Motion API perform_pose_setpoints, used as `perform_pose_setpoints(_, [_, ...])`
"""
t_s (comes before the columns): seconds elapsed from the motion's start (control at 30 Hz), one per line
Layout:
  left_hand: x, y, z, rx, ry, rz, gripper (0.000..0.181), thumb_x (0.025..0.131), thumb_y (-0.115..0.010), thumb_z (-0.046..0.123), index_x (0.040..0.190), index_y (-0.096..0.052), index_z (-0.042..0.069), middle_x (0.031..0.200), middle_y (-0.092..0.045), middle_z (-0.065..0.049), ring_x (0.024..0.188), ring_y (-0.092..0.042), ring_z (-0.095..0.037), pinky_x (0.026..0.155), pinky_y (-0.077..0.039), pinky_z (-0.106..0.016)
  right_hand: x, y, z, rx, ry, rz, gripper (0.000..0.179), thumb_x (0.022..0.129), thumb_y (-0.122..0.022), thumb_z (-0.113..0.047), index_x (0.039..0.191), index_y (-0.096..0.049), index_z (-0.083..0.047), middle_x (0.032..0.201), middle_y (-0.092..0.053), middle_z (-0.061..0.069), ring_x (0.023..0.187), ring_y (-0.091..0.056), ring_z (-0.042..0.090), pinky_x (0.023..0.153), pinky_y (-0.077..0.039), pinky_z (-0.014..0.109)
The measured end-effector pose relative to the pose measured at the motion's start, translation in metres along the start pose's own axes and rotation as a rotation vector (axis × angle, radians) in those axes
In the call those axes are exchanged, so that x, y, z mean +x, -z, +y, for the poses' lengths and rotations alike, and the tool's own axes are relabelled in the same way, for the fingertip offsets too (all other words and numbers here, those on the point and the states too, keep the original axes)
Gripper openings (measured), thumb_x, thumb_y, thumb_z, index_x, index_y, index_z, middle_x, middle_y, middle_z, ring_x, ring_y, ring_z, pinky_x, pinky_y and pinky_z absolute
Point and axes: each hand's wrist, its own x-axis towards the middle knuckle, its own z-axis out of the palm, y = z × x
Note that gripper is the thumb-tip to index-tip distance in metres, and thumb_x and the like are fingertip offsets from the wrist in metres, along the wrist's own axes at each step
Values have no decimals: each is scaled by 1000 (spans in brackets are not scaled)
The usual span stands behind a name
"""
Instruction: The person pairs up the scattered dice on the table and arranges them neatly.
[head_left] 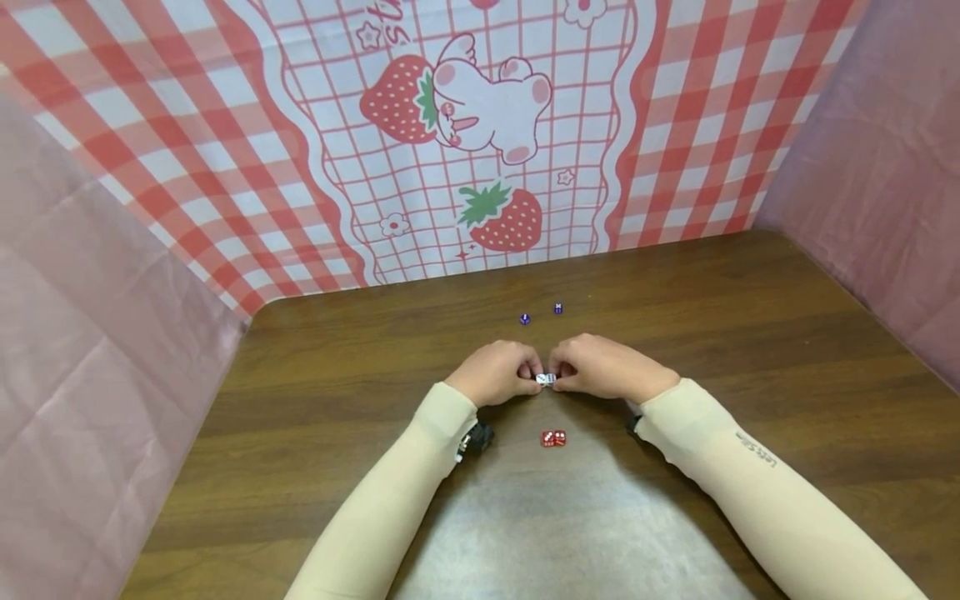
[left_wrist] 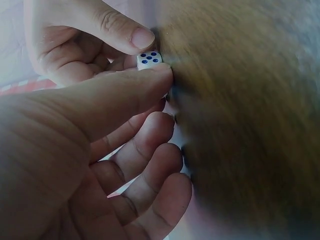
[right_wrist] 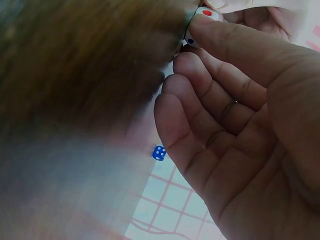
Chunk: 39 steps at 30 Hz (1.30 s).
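Note:
Two white dice sit side by side on the wooden table, between my hands. My left hand pinches the left white die between thumb and finger. From the other side, my right hand pinches the right white die. In the left wrist view, a white die with blue pips shows between the two thumbs. A red pip is visible on the white die under my thumb in the right wrist view; fingers hide part of it.
Two red dice lie together nearer me. Beyond my hands are two blue dice, one on the left and one on the right, set apart. A strawberry-print cloth hangs behind the table, with pink cloth at both sides.

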Motion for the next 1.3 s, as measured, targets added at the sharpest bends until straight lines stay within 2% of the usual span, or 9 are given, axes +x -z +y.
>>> perform_pose_setpoints(0.3, [-4,4,-7,-30,17,-17,16,95,-77,28,106,-74,17,92,-66,7,84,-59,-8,79,-49,-26,4,1,-2,24,5,-12,8,94,-77,-14,89,-71,-15,81,-62,-7,72,-54,8,69,-49,31])
perform_pose_setpoints(0.6, [-9,18,-18,-36,80,-27,22,95,-77,24,113,-72,14,102,-69,1,95,-62,-13,90,-51,-31,3,5,5,17,22,-3,7,92,-75,-9,90,-71,-13,79,-60,-7,72,-52,8,68,-47,31])
perform_pose_setpoints(0.77, [-6,22,-26,-34,138,49,19,96,-75,26,111,-71,14,100,-68,1,94,-63,-14,89,-52,-32,4,15,19,13,-45,41,6,93,-76,-11,91,-70,-12,83,-63,-4,75,-56,12,71,-51,35])
perform_pose_setpoints(0.9, [3,20,-36,-70,216,160,26,98,-72,25,119,-66,11,106,-67,-3,97,-63,-18,90,-52,-36,10,19,36,-12,-170,126,12,94,-74,-12,101,-67,-6,95,-64,6,85,-60,21,79,-52,43])
perform_pose_setpoints(1.03, [19,17,-41,-76,255,235,41,101,-67,20,139,-56,11,121,-64,-8,109,-63,-22,95,-52,-39,25,21,47,-45,-240,139,35,97,-68,-10,127,-59,4,120,-59,24,110,-59,38,94,-50,55])
perform_pose_setpoints(1.1, [27,16,-40,-53,257,226,50,102,-63,16,150,-49,14,128,-62,-10,115,-61,-24,98,-51,-40,32,21,49,-65,-241,109,48,98,-64,-8,142,-50,7,136,-51,32,126,-52,47,104,-45,60])
perform_pose_setpoints(1.17, [35,14,-37,-13,244,185,56,103,-58,11,156,-45,19,135,-59,-12,122,-59,-27,101,-50,-41,38,21,48,-80,-226,59,57,99,-59,-4,151,-41,7,150,-41,36,138,-41,52,110,-39,63])
perform_pose_setpoints(1.23, [40,13,-33,30,228,138,57,102,-56,10,157,-45,22,139,-57,-13,124,-58,-30,103,-50,-42,43,22,47,-90,-209,18,59,100,-56,-1,155,-37,7,156,-34,36,144,-34,54,113,-35,64])
perform_pose_setpoints(1.3, [44,13,-29,63,214,107,54,103,-57,12,155,-49,24,141,-56,-12,126,-56,-31,105,-49,-43,45,22,44,-119,-177,8,54,100,-55,1,152,-42,7,154,-39,36,141,-38,54,111,-37,64])
